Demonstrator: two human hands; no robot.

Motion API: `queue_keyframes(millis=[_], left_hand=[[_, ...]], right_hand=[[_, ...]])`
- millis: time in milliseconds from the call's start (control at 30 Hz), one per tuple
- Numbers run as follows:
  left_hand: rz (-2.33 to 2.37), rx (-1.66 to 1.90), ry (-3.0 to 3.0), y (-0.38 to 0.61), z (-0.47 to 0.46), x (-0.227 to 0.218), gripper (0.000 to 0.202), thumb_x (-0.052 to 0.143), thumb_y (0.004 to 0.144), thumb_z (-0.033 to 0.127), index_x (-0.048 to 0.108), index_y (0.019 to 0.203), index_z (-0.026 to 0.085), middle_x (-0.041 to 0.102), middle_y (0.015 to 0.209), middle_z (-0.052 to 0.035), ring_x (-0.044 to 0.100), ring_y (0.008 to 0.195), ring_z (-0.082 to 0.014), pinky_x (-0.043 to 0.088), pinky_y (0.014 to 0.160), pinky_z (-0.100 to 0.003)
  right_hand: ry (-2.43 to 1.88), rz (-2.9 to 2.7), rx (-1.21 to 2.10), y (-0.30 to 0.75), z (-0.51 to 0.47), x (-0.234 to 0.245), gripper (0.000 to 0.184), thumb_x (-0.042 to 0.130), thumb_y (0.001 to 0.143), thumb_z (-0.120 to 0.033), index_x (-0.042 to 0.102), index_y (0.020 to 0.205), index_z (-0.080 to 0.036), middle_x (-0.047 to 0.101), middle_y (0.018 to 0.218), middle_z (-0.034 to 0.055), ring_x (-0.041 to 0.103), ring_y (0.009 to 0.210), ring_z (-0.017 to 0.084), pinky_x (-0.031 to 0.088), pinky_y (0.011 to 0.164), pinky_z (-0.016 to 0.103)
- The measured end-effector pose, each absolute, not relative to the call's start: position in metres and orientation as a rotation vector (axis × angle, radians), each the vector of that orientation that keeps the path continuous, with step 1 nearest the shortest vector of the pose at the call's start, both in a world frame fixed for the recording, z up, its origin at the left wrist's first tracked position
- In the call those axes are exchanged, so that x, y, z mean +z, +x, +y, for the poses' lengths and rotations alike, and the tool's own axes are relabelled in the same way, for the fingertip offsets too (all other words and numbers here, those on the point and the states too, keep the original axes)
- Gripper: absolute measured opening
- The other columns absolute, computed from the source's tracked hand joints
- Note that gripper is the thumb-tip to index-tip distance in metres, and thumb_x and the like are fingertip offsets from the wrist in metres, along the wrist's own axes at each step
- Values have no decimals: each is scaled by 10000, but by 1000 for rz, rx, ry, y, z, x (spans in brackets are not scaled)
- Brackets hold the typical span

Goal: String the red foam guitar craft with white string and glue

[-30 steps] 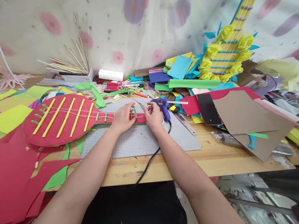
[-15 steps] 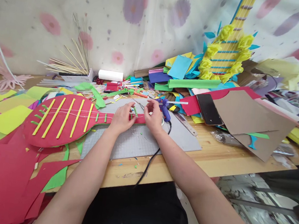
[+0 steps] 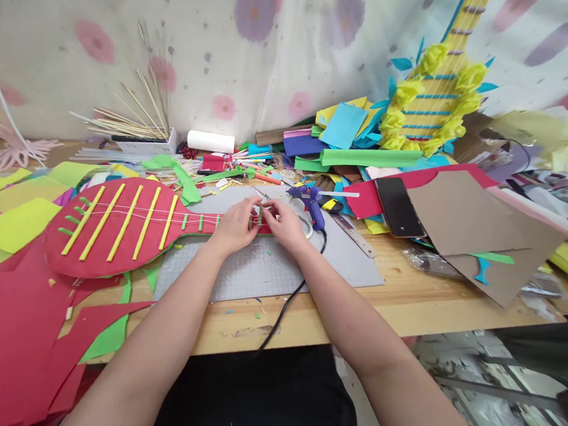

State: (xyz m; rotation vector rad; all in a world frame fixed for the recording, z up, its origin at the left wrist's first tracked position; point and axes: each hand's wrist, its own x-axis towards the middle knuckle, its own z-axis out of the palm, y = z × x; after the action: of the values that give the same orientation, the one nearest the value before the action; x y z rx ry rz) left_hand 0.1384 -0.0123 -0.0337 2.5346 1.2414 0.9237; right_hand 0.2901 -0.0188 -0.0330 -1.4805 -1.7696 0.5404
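A red guitar-shaped cutout (image 3: 98, 238) lies with its body at the left and its neck running right beneath my hands. Yellow strips (image 3: 126, 224) cross the body, short green strips mark the neck, and thin white string runs lengthwise. My left hand (image 3: 235, 225) rests over the neck, fingers curled around one small green strip (image 3: 260, 215). From the other side, my right hand (image 3: 287, 225) has its fingertips pinched at that same strip, which stands across the neck. The exact finger contact is partly hidden.
A purple glue gun (image 3: 312, 204) lies right of my hands, its black cord (image 3: 285, 307) crossing the grey cutting mat (image 3: 237, 279). Beyond are a metal ruler (image 3: 355, 235), a phone (image 3: 399, 207) and brown card (image 3: 468, 224). A yellow flowered guitar (image 3: 427, 106) leans at the back.
The green strip has gone from tilted above the neck to straight across it. My right hand has lowered and moved left, its fingers closing in beside my left hand.
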Motion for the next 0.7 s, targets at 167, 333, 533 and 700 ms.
queue_keyframes(millis=[167,333,533,700], left_hand=[[1282,932,2515,141,-13,-35,467,528,767,137,393,1213,173,571,1182,-105,602,963,-198,483,868,-379],[1299,990,2481,140,-12,-36,533,575,755,190,361,1243,185,579,1179,-88,607,921,-179,491,828,-354],[1286,942,2497,139,-14,-33,546,575,769,239,360,1266,179,610,1139,-77,604,903,-183,483,824,-356],[1308,875,2500,138,-14,-30,594,593,756,212,351,1299,201,624,1139,-66,599,929,-199,468,861,-379]], right_hand=[[-1482,-1930,586,300,-19,-25,244,595,787,-418,623,857,-186,614,656,4,553,661,151,375,664,288],[-1216,-1833,939,311,-14,-24,311,629,738,-363,558,984,-187,545,602,-51,508,575,114,394,611,261],[-1056,-1649,992,310,-12,-23,240,539,795,-375,535,967,-208,556,632,-39,566,635,124,450,670,282],[-1258,-1659,803,309,-9,-30,167,535,772,-297,575,904,-203,482,554,-61,477,527,103,409,564,251]])
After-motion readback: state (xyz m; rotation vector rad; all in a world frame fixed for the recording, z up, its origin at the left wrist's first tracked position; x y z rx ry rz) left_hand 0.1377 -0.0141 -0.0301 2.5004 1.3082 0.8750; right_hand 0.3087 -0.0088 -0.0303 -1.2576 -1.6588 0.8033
